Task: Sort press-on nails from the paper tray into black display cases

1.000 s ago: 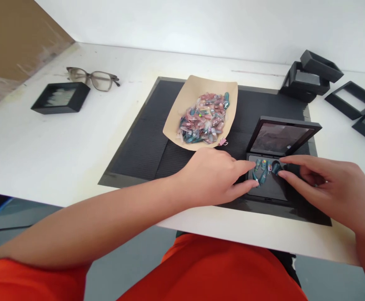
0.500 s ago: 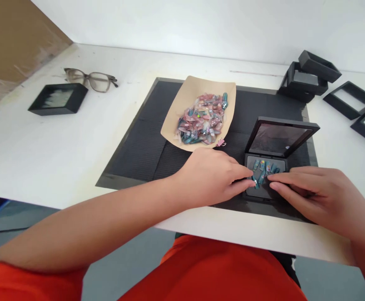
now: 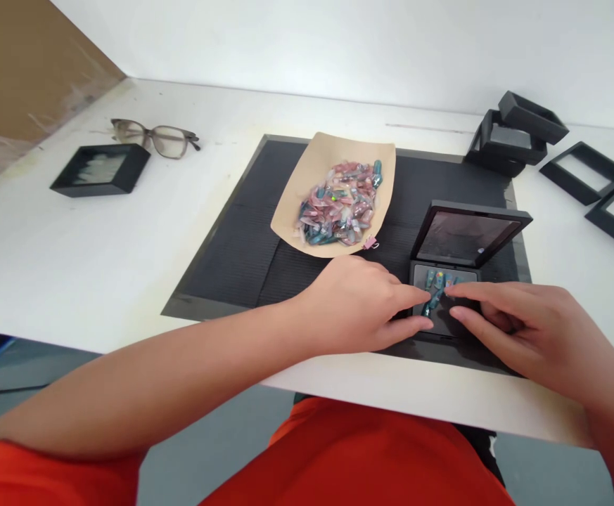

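A hinged black display box stands with its clear-windowed lid raised. On its grey pad lie several teal press-on nails, some with small bright decorations. From the left, my left hand reaches into the box, its index fingertip at the nails and its thumb lower down, apart from it. My right hand comes in from the right, index fingertip over the upper nails, with a gap down to the thumb. Its index finger hides part of the nails. Neither hand visibly grips anything.
A tan paper tray heaped with pink and teal press-on nails sits on the black mat. A pink clip is at its edge. Glasses and a black box lie left; several black frames lie right.
The index finger and thumb of my left hand have spread further apart. My right index finger has moved slightly up and left over the nails. The view has shifted a little.
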{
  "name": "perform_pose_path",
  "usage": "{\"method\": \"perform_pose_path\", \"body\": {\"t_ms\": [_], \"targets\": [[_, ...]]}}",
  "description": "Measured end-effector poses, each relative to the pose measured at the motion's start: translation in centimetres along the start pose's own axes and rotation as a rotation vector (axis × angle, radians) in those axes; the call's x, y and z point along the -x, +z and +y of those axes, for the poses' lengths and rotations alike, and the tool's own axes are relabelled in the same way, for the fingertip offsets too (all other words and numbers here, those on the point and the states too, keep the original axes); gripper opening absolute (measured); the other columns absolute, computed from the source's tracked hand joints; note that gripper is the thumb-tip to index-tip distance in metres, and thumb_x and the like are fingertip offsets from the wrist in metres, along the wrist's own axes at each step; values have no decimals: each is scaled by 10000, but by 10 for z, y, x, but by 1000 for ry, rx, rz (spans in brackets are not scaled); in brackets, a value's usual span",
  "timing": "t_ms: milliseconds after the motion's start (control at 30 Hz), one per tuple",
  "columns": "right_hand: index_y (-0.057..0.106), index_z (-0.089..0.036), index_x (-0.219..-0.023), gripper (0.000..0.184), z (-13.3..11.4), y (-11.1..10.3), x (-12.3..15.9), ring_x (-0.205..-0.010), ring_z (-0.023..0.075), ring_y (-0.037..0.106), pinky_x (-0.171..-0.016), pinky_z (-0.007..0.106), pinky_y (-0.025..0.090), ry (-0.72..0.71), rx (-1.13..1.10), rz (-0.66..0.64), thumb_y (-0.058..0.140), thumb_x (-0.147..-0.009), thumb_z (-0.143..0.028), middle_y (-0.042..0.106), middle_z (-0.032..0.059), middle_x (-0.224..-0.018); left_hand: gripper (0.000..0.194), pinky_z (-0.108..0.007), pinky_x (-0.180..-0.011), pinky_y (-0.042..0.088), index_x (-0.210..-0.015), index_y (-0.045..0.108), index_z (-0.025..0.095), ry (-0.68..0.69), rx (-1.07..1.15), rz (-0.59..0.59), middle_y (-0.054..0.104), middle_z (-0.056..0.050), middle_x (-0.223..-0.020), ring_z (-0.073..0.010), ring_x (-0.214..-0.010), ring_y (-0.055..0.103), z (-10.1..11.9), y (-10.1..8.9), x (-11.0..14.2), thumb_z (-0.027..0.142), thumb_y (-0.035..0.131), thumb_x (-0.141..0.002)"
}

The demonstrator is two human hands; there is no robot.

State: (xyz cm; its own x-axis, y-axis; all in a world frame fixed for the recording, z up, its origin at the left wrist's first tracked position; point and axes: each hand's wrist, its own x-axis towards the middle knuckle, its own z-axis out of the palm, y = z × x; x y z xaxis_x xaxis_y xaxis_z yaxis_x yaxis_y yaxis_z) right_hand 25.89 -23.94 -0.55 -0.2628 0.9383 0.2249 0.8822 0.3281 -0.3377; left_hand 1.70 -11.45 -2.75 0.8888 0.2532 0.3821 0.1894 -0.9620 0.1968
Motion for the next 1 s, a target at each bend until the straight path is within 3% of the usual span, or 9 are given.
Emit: {"method": "perform_pose_path", "body": {"t_ms": [200,500,667,833,1000], "targets": [[862,-248,-1196,322,0,2,-1,-539,128,721,-480,217,511,-40,-36,-60,556,-1134,-328,874,22,-856,309,-325,-501,369,-1048,887,270,4,5,-7,809,31,-716,-182,-623,764,-2,0,0,561,795,-999],[868,-265,-1149,288,0,3,0,-542,125,712,-480,220,512,-45,-146,-80,586,-1126,-317,842,4,-795,287,-318,-528,368,-1078,884,278,-16,4,-54,818,22,-739,-177,-639,759,0,-2,-1,542,798,-1004],[845,-288,-1021,265,-3,-1,2,-402,123,566,-412,268,432,-30,-60,44,618,-1118,-384,742,-29,-612,291,-324,-531,329,-911,847,262,-32,44,-80,794,30,-709,-178,-647,750,0,-4,-2,521,777,-1022],[800,-265,-935,277,-3,0,0,-524,137,706,-489,255,508,-128,-87,17,629,-1131,-361,809,-3,-722,287,-332,-535,328,-919,834,258,-19,75,-67,798,29,-726,-177,-655,749,0,-1,0,515,767,-1029],[813,-255,-951,285,-2,5,-2,-530,139,711,-491,255,511,-117,-54,24,610,-1131,-342,815,2,-723,270,-326,-551,348,-984,825,262,-37,113,-84,774,42,-694,-174,-654,741,4,2,1,508,736,-1050]]}}
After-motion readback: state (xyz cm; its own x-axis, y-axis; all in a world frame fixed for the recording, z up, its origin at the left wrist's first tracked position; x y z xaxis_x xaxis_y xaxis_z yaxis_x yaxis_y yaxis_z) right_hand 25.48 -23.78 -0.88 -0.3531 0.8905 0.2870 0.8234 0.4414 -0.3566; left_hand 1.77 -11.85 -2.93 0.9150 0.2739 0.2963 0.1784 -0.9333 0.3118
